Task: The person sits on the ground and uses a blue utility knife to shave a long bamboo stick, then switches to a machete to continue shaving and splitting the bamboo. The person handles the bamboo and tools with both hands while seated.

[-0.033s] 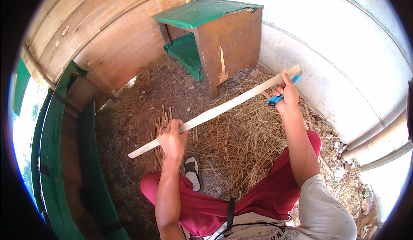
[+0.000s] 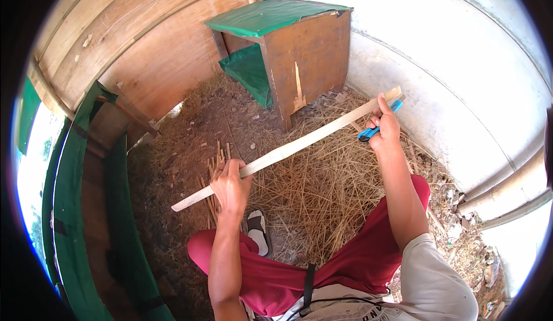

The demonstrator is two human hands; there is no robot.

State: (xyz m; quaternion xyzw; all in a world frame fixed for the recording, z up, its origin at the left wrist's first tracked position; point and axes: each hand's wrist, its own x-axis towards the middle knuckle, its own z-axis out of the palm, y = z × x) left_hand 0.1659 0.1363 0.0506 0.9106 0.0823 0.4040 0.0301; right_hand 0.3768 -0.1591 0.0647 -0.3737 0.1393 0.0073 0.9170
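A long, pale strip of split bamboo (image 2: 305, 141) slants up from lower left to upper right in front of me. My left hand (image 2: 229, 181) is closed around it near its lower end. At the far end my right hand (image 2: 386, 126) grips a blue utility knife (image 2: 368, 133), with a finger reaching up along the strip. The knife's upper part lies beside the strip's tip, and I cannot tell whether its blade touches the bamboo. Several thin sticks (image 2: 219, 155) lie on the ground just beyond and under my left hand.
Dry straw-like shavings (image 2: 317, 200) cover the ground between my knees. Ahead stands a wooden cabinet (image 2: 311, 62) with a green-covered top. A green-covered frame (image 2: 124, 206) runs along the left. A white wall (image 2: 438, 56) curves round the right, a plywood wall (image 2: 150, 44) the back left.
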